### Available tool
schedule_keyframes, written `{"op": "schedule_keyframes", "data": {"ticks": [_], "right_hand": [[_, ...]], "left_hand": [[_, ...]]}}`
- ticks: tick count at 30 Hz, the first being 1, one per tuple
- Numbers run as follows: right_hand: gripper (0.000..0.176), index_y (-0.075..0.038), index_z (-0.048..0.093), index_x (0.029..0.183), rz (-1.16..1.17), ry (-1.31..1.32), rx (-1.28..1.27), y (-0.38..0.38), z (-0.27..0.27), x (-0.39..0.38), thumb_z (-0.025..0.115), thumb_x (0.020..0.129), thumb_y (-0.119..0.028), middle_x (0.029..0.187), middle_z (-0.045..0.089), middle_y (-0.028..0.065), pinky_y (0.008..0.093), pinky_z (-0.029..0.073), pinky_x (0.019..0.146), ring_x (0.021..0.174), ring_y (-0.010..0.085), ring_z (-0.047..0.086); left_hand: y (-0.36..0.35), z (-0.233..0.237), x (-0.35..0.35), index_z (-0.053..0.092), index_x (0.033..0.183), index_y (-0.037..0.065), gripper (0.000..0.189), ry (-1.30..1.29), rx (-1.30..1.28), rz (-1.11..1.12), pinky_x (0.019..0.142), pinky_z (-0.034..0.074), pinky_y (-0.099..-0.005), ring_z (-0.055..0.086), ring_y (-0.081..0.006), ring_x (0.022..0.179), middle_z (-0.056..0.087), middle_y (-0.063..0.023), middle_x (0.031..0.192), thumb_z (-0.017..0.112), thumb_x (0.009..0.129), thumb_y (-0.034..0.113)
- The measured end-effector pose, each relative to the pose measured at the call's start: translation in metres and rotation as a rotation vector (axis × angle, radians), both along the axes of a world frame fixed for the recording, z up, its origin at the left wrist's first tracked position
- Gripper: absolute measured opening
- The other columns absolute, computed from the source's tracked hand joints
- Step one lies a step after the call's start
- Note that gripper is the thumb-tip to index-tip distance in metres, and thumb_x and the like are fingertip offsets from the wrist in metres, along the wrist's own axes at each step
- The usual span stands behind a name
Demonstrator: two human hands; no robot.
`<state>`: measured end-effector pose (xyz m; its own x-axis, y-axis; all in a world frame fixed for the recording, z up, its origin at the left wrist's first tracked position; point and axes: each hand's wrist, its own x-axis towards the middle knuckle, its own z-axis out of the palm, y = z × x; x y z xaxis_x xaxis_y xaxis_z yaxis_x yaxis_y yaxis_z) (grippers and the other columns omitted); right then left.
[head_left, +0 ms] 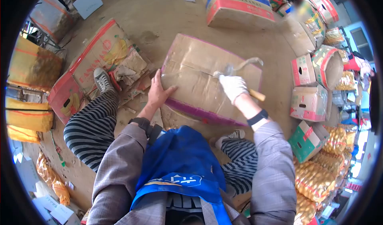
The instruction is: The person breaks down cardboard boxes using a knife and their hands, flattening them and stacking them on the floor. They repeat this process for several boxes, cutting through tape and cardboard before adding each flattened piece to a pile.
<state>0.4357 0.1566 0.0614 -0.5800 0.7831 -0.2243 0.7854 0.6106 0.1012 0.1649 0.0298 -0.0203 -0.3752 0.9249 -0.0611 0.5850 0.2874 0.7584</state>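
A large brown cardboard box [195, 71] with purple edging lies on the floor in front of me. My left hand [158, 92], bare, rests flat on its left edge with thumb and fingers spread. Over the right part of the box's top, my right hand [233, 88], in a white glove, is closed around a tool with a wooden-looking handle [257, 95]. A clear, shiny piece and a pale curved strip [248, 64] show just beyond the fist. Blur keeps me from telling the tool's exact kind. Shiny streaks run along the box's top.
At the left, a flattened banana carton [93, 55] lies under my left shoe [103, 80], with torn cardboard [131, 67] beside it. Another banana box [239, 7] stands ahead. Boxes [309, 102] and net sacks of round produce [315, 181] line the right; yellow sacks [30, 115] stand left.
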Motion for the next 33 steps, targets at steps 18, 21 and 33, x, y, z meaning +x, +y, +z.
{"op": "schedule_keyframes", "data": {"ticks": [18, 21, 33], "right_hand": [[0.031, -0.013, 0.058, 0.092, -0.275, -0.265, -0.175, -0.056, 0.044, 0.228, 0.044, 0.092, -0.04, 0.084, 0.066, 0.0145, 0.048, 0.05, 0.068, 0.079, 0.0352, 0.064], [0.036, -0.01, 0.06, 0.092, -0.434, 0.217, -0.115, -0.044, 0.065, 0.182, 0.049, 0.09, -0.044, 0.085, 0.063, 0.018, 0.0478, 0.046, 0.067, 0.079, 0.0389, 0.06], [0.033, -0.006, 0.068, 0.095, -0.494, 0.269, -0.292, 0.046, -0.022, 0.127, 0.072, 0.074, -0.032, 0.093, 0.066, 0.0188, 0.0432, 0.049, 0.078, 0.088, 0.0352, 0.063]], "left_hand": [[0.017, -0.005, 0.013, 0.015, 0.145, 0.001, 0.103, -0.193, -0.047, -0.117, 0.104, 0.033, -0.0427, 0.039, -0.036, 0.127, 0.039, -0.0262, 0.137, 0.077, 0.072, 0.039], [0.02, 0.004, 0.014, 0.016, 0.146, 0.006, 0.104, 0.225, -0.058, -0.049, 0.106, 0.026, -0.0537, 0.031, -0.0357, 0.133, 0.032, -0.0245, 0.142, 0.077, 0.07, 0.042], [0.087, 0.034, 0.202, 0.052, 0.119, 0.004, 0.069, 0.509, 0.279, -0.712, 0.1, 0.029, -0.0556, 0.039, -0.0327, 0.124, 0.047, -0.0181, 0.127, 0.071, 0.071, 0.05]]}}
